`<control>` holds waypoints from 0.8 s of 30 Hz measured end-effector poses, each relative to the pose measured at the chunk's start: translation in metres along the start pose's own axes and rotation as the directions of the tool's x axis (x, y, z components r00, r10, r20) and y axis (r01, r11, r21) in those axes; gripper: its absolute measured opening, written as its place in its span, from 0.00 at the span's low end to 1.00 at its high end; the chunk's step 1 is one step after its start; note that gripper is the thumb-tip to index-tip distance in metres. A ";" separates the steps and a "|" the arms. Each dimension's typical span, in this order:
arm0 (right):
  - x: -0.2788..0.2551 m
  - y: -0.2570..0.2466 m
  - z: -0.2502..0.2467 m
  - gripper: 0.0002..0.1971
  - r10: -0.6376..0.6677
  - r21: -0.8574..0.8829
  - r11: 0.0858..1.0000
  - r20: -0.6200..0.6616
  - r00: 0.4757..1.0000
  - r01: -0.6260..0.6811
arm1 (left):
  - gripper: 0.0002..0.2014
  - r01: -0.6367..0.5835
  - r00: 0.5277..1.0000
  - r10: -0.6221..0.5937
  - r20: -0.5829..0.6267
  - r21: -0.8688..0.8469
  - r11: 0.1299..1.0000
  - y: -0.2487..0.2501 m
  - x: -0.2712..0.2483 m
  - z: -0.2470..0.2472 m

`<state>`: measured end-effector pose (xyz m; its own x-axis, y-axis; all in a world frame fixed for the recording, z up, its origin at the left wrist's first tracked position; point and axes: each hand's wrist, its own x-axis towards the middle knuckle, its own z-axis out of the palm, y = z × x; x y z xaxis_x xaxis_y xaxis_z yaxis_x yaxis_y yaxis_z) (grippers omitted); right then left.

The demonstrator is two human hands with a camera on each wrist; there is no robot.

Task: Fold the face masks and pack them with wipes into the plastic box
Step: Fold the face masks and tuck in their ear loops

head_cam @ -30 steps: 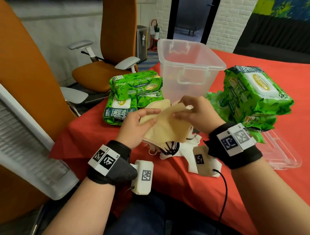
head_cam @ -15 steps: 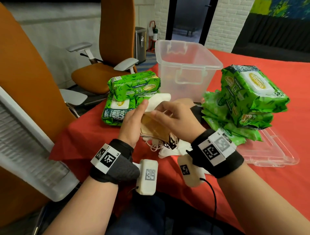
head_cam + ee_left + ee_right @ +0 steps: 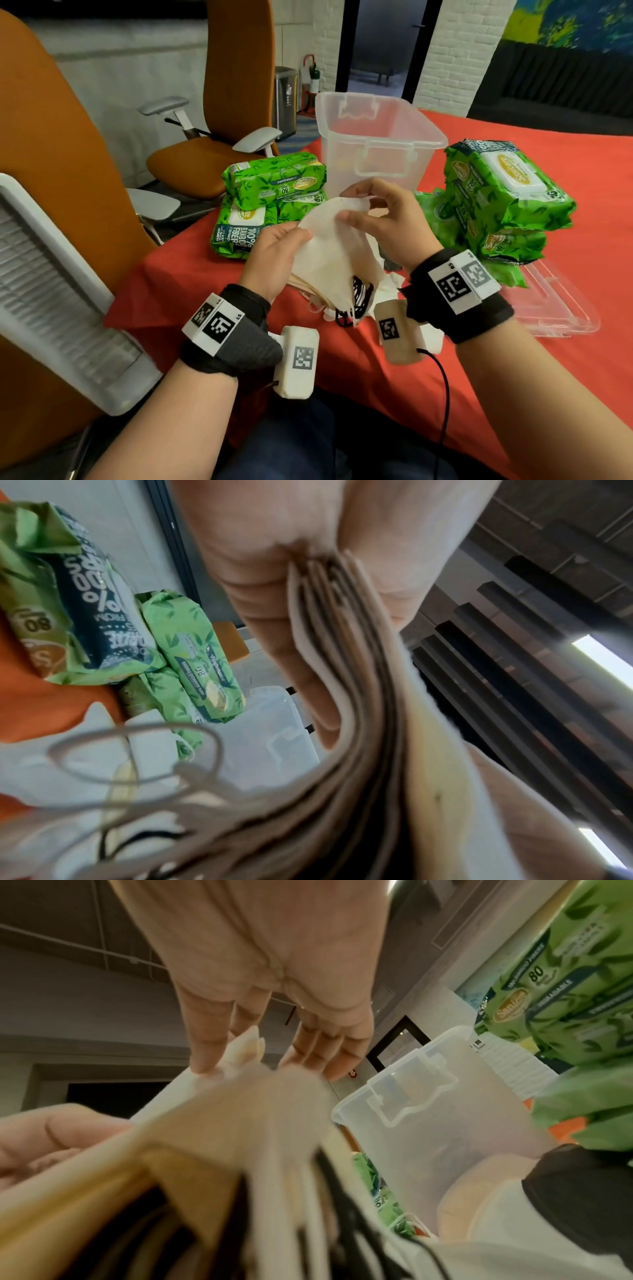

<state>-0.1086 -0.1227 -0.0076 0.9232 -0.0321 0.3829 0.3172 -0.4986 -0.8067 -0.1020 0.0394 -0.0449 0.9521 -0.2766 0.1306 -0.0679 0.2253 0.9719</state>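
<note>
A stack of folded face masks (image 3: 329, 260), white and tan with black and white ear loops, is held up above the red table. My left hand (image 3: 274, 253) grips the stack from the left, thumb on top; the left wrist view shows the mask edges (image 3: 342, 669) fanned between thumb and fingers. My right hand (image 3: 380, 219) pinches the top white mask's upper corner (image 3: 240, 1053). The clear plastic box (image 3: 376, 150) stands open just behind the hands. Green wipe packs lie in a left pile (image 3: 270, 202) and a right pile (image 3: 496, 205).
The box's clear lid (image 3: 561, 308) lies flat at the right under the right wipe pile. More white masks (image 3: 428, 335) lie on the red tablecloth (image 3: 513, 394) below the hands. Orange office chairs (image 3: 212, 137) stand left of the table.
The hands lifted the mask stack off the table. The right hand moved from pressing on the stack to pinching the top white mask's corner, which now stands raised.
</note>
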 end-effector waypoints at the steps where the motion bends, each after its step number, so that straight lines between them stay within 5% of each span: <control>1: 0.000 -0.001 0.000 0.14 -0.008 -0.008 1.000 0.019 1.000 0.009 | 0.27 0.001 1.000 -0.001 0.010 0.007 1.000 0.001 0.000 -0.001; 8: 0.003 -0.008 -0.004 0.12 0.074 -0.170 0.985 0.224 0.972 -0.036 | 0.25 -0.012 0.999 0.010 0.040 0.039 0.999 0.007 -0.004 -0.006; 12: 0.003 -0.016 -0.008 0.14 0.015 -0.180 0.983 0.272 0.962 0.036 | 0.05 -0.057 0.998 0.052 0.047 0.117 0.992 0.007 -0.004 -0.007; 17: 0.009 -0.021 -0.004 0.20 0.030 -0.276 0.959 0.300 0.954 0.057 | 0.13 -0.074 0.991 0.053 0.119 0.174 0.982 0.010 -0.007 -0.004; 20: 0.008 -0.013 0.002 0.26 0.059 -0.283 0.959 0.206 0.977 0.002 | 0.23 -0.137 0.981 0.111 0.158 0.164 0.977 0.011 -0.009 -0.006; 24: -0.008 -0.001 0.010 0.38 0.077 0.101 0.989 0.259 0.963 -0.106 | 0.32 -0.252 0.955 0.234 0.180 0.085 0.964 0.015 -0.010 -0.010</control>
<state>-0.1141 -0.1137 -0.0145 0.9694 0.1551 0.1902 0.2378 -0.4021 -0.8842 -0.1098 0.0548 -0.0331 0.8400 -0.3802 0.3872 -0.3306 0.2075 0.9207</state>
